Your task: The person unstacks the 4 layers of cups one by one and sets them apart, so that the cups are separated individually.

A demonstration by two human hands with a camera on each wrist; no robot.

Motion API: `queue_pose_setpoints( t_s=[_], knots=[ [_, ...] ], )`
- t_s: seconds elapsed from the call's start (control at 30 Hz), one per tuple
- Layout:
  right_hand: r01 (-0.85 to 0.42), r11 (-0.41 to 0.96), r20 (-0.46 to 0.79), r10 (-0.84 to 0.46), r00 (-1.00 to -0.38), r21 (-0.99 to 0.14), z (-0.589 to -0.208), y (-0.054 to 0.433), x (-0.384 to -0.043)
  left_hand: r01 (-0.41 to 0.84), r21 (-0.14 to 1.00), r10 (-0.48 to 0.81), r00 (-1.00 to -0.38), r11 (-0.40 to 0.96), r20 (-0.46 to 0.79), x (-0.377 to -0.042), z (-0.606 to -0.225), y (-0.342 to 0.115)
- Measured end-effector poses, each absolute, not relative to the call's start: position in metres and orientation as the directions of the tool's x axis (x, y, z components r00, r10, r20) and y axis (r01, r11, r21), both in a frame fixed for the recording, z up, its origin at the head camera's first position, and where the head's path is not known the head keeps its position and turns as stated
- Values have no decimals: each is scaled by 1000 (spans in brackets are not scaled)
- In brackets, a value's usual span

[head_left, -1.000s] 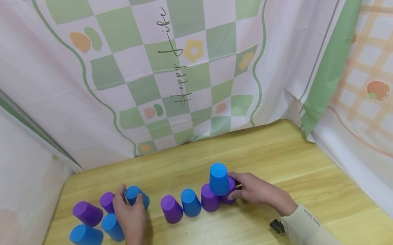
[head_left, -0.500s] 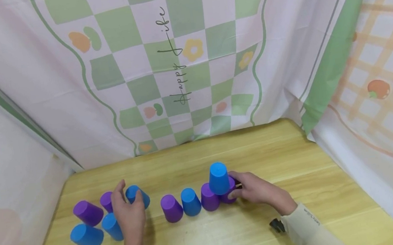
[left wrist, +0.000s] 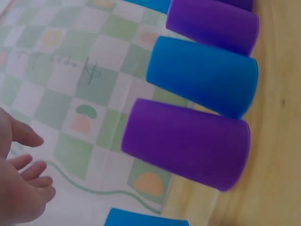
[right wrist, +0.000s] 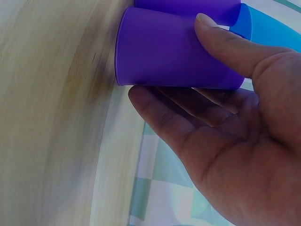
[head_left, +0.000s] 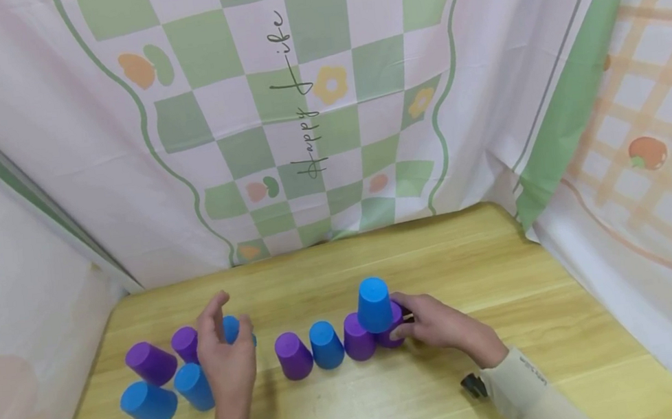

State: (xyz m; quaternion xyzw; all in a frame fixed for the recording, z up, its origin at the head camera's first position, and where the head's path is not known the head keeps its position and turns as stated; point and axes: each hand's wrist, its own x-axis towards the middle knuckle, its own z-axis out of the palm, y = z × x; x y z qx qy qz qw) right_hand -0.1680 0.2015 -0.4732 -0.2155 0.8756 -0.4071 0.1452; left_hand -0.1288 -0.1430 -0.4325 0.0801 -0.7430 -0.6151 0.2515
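Note:
My right hand (head_left: 439,322) holds the purple cup (right wrist: 164,52) at the right end of a row, thumb on its near side and fingers along its right side. An upside-down blue cup (head_left: 374,305) rests across the top of this cup and its purple neighbour (head_left: 360,338). Further left in the row stand another blue cup (head_left: 326,345) and a purple cup (head_left: 294,357). Raised with fingers loosely spread, my left hand (head_left: 226,353) holds nothing. It partly covers a separate blue cup (head_left: 231,328) behind it in the head view.
Left of my left hand stand two purple cups, one farther out (head_left: 151,363) and one closer (head_left: 186,344), with two blue cups (head_left: 149,405) in front. Patterned curtains (head_left: 327,134) enclose the wooden table (head_left: 359,414) at the back and sides.
My left hand has let go of the separate blue cup and moved up and slightly right, its fingers opening. My right hand and the row have stayed put.

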Motion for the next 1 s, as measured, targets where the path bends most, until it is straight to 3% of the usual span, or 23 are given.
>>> queue_pose_setpoints(
  t_s=[0.27, 0.6, 1.0],
  knots=[
    [-247, 570, -88, -495, -864, -783, -474, 201, -169, 348, 909, -317, -857, 228, 407, -126, -426, -121],
    [-251, 567, -85, -499, -862, -784, -474, 202, -168, 362, 915, -213, -893, 179, 396, -125, -420, -103],
    [-258, 567, -80, -502, -861, -782, -473, 202, -168, 497, 836, -31, -855, 231, 517, -134, -415, -76]
  ],
)
